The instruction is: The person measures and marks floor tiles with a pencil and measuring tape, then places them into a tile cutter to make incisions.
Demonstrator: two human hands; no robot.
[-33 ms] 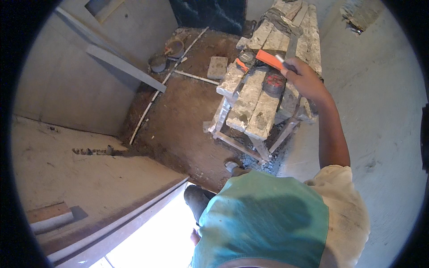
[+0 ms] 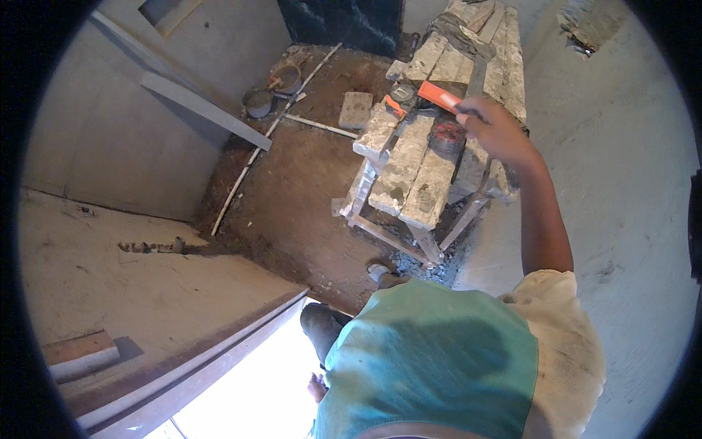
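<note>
My right hand, arm stretched out over a plank-topped bench, is closed around one end of an orange bar-shaped thing with a pale patch. Its exact kind cannot be told. Just below that hand, on the planks, lies a dark round thing with a red top. Left of the orange bar are a dark round tool like a tape measure and a small orange piece. My left hand hangs low beside my body against bright light, its fingers mostly lost to view.
A crumpled grey cloth lies at the bench's far end. On the dirt floor are two buckets, a block and long white pipes. A grey board leans across from the left wall. A plastered wall runs along the right.
The orange bar has turned slightly in my right hand; its pale patch now shows and the white tip near my fingers is no longer visible. My left hand has shifted slightly leftward.
</note>
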